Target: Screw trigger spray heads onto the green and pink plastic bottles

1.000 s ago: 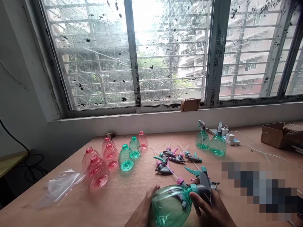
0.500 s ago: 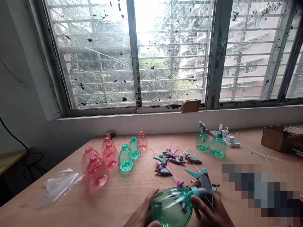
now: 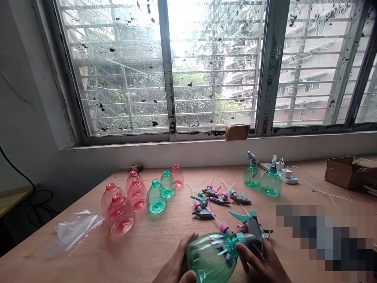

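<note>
A green spray bottle (image 3: 210, 257) lies tilted on its side between my hands at the bottom of the view. My left hand (image 3: 176, 263) is wrapped round its body from the left. My right hand (image 3: 262, 261) grips it at the neck, the thumb against the teal collar (image 3: 240, 238) below the grey trigger head (image 3: 255, 228). Just beyond it lies a loose heap of spray heads (image 3: 216, 199) with pink or teal collars and white tubes. The fingers behind the bottle are partly hidden.
Several open pink bottles (image 3: 120, 216) and two open green bottles (image 3: 156, 198) stand on the left, near a clear plastic bag (image 3: 75, 232). Two green bottles with spray heads (image 3: 271, 182) stand at the back by a power strip (image 3: 290, 179). A cardboard box (image 3: 349, 173) sits far right.
The held spray bottle has shifted very slightly left with both hands. My left thumb has moved a little up and left along its body. Everything else stays put.
</note>
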The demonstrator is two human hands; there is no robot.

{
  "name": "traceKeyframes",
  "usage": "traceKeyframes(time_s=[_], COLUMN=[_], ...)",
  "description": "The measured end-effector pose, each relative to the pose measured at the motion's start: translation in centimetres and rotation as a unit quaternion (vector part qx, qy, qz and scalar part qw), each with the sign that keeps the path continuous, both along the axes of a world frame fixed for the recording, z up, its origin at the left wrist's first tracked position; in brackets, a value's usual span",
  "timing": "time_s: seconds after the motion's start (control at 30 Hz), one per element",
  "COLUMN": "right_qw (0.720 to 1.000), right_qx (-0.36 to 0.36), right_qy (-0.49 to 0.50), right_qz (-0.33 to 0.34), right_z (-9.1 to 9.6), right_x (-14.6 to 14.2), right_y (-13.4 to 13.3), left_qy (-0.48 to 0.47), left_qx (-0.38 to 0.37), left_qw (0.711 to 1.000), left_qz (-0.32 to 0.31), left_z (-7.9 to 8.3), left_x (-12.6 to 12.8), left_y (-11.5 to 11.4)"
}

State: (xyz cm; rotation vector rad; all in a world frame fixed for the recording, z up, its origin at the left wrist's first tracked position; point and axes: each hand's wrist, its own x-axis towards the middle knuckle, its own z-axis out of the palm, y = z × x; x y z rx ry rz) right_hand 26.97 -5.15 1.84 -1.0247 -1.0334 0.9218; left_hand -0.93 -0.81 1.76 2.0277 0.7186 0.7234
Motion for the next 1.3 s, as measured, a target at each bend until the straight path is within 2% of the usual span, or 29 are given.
traceKeyframes(time_s=[0.1,0.3,0.5,0.67,0.73,0.87,0.97,1.1,1.3], right_qw=[1.000,1.000,1.000,1.000,1.000,1.000,1.000,1.000,1.000], right_qx=[0.004,0.010,0.010,0.015,0.015,0.011,0.003,-0.002,0.006], right_qy=[0.005,0.003,0.004,0.004,0.007,0.003,0.003,0.003,0.003], right_qz=[0.001,-0.008,-0.014,-0.003,-0.004,0.002,0.007,0.002,-0.008], right_z=[0.1,-0.2,-0.3,-0.3,-0.3,-0.5,-0.8,-0.9,-0.8], right_x=[-0.1,-0.3,-0.3,-0.3,-0.3,-0.1,0.0,0.0,-0.2], right_y=[-0.1,0.0,0.1,0.0,0.0,0.0,0.0,0.0,0.1], left_qy=[0.004,0.048,0.009,-0.048,-0.051,0.008,0.037,0.020,0.028], left_qx=[-0.004,-0.029,0.021,-0.007,-0.031,-0.062,-0.036,0.013,-0.009], left_qw=[1.000,0.997,1.000,0.999,0.998,0.996,0.997,0.999,0.999], left_qz=[0.005,0.060,0.007,-0.018,-0.006,0.058,0.061,0.025,0.029], left_z=[-0.2,-1.4,-1.3,-1.3,-1.7,-2.4,-2.2,-1.2,-0.9], left_x=[0.1,0.3,-0.2,0.0,0.2,0.4,0.2,-0.3,-0.3], left_y=[0.3,1.0,0.7,0.8,1.0,1.5,1.4,0.9,0.9])
